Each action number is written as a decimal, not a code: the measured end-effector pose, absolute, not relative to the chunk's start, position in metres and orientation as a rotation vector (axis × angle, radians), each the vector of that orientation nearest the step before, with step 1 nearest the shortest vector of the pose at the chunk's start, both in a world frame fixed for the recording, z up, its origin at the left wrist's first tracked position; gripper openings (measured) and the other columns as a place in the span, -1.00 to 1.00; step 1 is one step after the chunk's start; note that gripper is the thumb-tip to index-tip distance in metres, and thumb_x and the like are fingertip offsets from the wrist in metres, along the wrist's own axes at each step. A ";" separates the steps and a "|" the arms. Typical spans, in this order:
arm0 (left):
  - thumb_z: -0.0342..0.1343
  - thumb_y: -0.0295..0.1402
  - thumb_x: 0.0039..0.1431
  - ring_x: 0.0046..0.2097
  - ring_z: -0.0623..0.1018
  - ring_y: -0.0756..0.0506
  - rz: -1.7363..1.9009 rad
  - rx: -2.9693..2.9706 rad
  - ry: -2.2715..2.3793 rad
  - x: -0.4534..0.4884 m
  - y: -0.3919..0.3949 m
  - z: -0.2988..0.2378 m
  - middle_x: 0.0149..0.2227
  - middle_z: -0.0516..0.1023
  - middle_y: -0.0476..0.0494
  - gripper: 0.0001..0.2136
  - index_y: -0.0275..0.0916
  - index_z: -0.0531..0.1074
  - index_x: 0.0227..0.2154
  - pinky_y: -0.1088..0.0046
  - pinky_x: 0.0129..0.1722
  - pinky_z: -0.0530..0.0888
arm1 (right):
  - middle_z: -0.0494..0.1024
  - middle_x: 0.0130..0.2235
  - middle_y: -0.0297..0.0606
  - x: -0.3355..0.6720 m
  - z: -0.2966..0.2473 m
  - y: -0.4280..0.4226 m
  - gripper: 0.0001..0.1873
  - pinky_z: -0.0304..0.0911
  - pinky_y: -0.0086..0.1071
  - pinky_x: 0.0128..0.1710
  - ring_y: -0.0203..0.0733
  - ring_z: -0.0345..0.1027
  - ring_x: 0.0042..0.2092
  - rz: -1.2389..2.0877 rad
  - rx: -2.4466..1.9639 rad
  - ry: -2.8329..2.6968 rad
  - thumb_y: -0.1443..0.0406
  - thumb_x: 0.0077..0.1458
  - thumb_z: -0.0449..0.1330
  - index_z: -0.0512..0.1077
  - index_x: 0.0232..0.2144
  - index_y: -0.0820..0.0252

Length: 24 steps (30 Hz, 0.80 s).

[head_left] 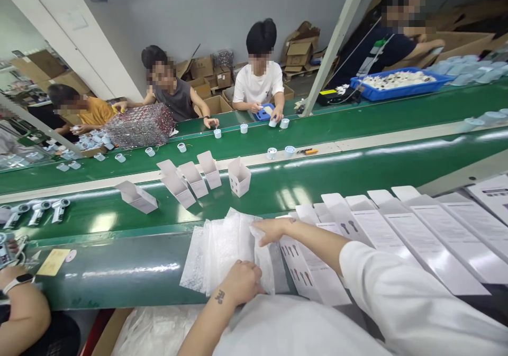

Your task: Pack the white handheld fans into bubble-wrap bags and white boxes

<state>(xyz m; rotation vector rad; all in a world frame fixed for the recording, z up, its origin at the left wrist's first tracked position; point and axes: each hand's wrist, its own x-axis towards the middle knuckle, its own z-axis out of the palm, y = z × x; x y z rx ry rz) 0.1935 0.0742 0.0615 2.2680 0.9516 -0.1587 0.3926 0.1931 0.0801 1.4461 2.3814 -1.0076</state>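
Clear bubble-wrap pouches [224,253] lie fanned in an overlapping row at about 6 o'clock, on a glossy green conveyor belt [119,274]. The person's two hands are apart, both on this row. The left hand [242,283], with a small dark tattoo on its wrist, lies on the lower edge of the pouches. The right hand [273,230], coming from a white sleeve [381,282], rests on the top of the nearest pouch. Whether either hand is closed on the plastic cannot be told.

Long white printed leaflets [428,245] with dark product drawings overlap in a slanted row at about 4 o'clock, their nearest ends just beside the pouches. Folded white cardboard boxes [239,177] stand on a farther stretch of green belt, just above the pouches at 11 to 12 o'clock. Silver-and-black handheld devices [39,212] lie in a line at 9 o'clock.

At 8 o'clock, a co-worker's forearm [24,303] wearing a white-banded watch sits near a small yellow card [53,262]. Across the belts, seated co-workers [257,75] handle small pale cylindrical cups [216,133], and a blue tray [399,83] of white parts sits at 2 o'clock.
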 end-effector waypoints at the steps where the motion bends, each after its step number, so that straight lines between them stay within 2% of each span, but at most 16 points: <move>1: 0.15 -0.29 0.09 -0.11 0.51 -0.22 -0.049 2.190 1.018 0.185 0.079 0.065 -0.21 0.56 -0.25 -0.84 -0.24 0.48 -0.29 0.25 -0.09 0.38 | 0.45 0.07 0.01 0.394 0.081 0.199 -0.20 0.27 -0.31 -0.01 0.04 0.36 0.06 -1.015 1.420 2.373 0.14 -0.23 0.40 0.38 0.09 0.30; 3: 0.10 -0.28 0.13 -0.16 0.53 -0.16 0.229 1.994 1.176 0.162 0.097 0.073 -0.22 0.58 -0.17 -0.84 -0.19 0.49 -0.27 0.34 -0.13 0.40 | 0.41 0.10 -0.01 0.398 0.087 0.220 -0.23 0.25 -0.28 0.02 0.05 0.32 0.09 -1.001 1.456 2.367 0.11 -0.13 0.35 0.33 0.12 0.27; 5: 0.03 -0.27 0.17 -0.25 0.53 -0.11 0.495 1.835 1.358 0.137 0.127 0.084 -0.28 0.58 -0.13 -0.84 -0.19 0.48 -0.32 0.40 -0.21 0.41 | 0.40 0.10 -0.01 0.398 0.095 0.246 -0.41 0.21 -0.23 0.03 0.06 0.31 0.08 -0.907 1.642 2.391 0.14 0.04 0.23 0.33 0.10 0.25; 7: -0.03 -0.28 0.20 -0.31 0.50 -0.11 0.703 1.789 1.560 0.116 0.167 0.096 -0.34 0.56 -0.13 -0.81 -0.19 0.47 -0.34 0.39 -0.25 0.40 | 0.37 0.09 0.01 0.395 0.103 0.270 -0.57 0.17 -0.19 0.04 0.07 0.27 0.08 -0.696 1.818 2.462 0.30 0.13 0.11 0.32 0.07 0.25; 9: -0.08 -0.32 0.22 -0.26 0.50 -0.14 0.808 1.865 1.708 0.107 0.212 0.106 -0.30 0.54 -0.18 -0.78 -0.20 0.47 -0.26 0.34 -0.17 0.40 | 0.34 0.10 0.02 0.390 0.105 0.288 -0.56 0.13 -0.15 0.04 0.09 0.20 0.11 -0.451 1.826 2.549 0.48 0.08 0.05 0.30 0.04 0.28; 11: -0.12 -0.41 0.21 -0.10 0.48 -0.19 0.762 2.020 1.736 0.111 0.255 0.113 -0.17 0.52 -0.26 -0.72 -0.22 0.45 -0.13 0.30 -0.06 0.37 | 0.37 0.06 0.02 0.383 0.102 0.297 -0.54 0.11 -0.16 0.04 0.08 0.17 0.11 -0.301 1.753 2.599 0.57 0.02 0.01 0.31 0.00 0.30; 13: -0.08 -0.48 0.16 0.04 0.42 -0.25 0.598 2.131 1.758 0.125 0.294 0.115 -0.03 0.45 -0.35 -0.62 -0.22 0.38 0.03 0.25 0.03 0.33 | 0.41 -0.01 0.04 0.379 0.094 0.301 -0.60 0.13 -0.17 0.01 0.05 0.21 0.07 -0.286 1.728 2.592 0.58 0.06 -0.04 0.32 -0.05 0.34; 16: 0.07 -0.49 0.07 0.08 0.41 -0.35 0.245 2.030 1.955 0.149 0.338 0.112 0.02 0.41 -0.45 -0.46 -0.17 0.25 0.16 0.10 0.03 0.31 | 0.45 -0.11 0.04 0.377 0.085 0.303 -0.66 0.18 -0.22 -0.05 0.01 0.28 -0.02 -0.293 1.772 2.565 0.56 0.13 -0.10 0.33 -0.10 0.36; 18: 0.13 -0.50 0.01 0.00 0.48 -0.38 0.069 1.928 2.021 0.162 0.357 0.108 -0.06 0.47 -0.47 -0.45 -0.18 0.28 0.12 0.05 -0.05 0.36 | 0.46 -0.12 0.01 0.379 0.088 0.305 -0.67 0.19 -0.26 -0.04 -0.03 0.29 -0.03 -0.299 1.814 2.550 0.54 0.16 -0.10 0.33 -0.10 0.33; 20: 0.12 -0.51 0.03 -0.07 0.53 -0.37 -0.005 1.922 2.007 0.170 0.366 0.106 -0.13 0.52 -0.47 -0.56 -0.25 0.34 0.04 0.07 -0.10 0.39 | 0.45 -0.10 -0.03 0.387 0.102 0.305 -0.68 0.18 -0.28 -0.03 -0.06 0.28 -0.01 -0.303 1.886 2.522 0.50 0.21 -0.12 0.31 -0.05 0.28; 22: 0.04 -0.49 0.13 -0.08 0.54 -0.37 -0.044 1.971 1.976 0.174 0.367 0.107 -0.15 0.52 -0.51 -0.69 -0.34 0.36 -0.04 0.08 -0.11 0.39 | 0.42 -0.06 -0.05 0.406 0.128 0.304 -0.69 0.18 -0.27 -0.04 -0.05 0.27 0.00 -0.286 2.009 2.490 0.42 0.27 -0.13 0.27 0.00 0.24; 24: -0.08 -0.46 0.22 -0.04 0.52 -0.40 -0.081 2.029 1.931 0.172 0.364 0.112 -0.12 0.49 -0.61 -0.74 -0.44 0.35 -0.08 0.04 -0.10 0.38 | 0.40 -0.04 -0.08 0.438 0.165 0.298 -0.71 0.20 -0.23 -0.07 -0.02 0.29 -0.02 -0.233 2.149 2.488 0.31 0.29 -0.08 0.24 0.03 0.19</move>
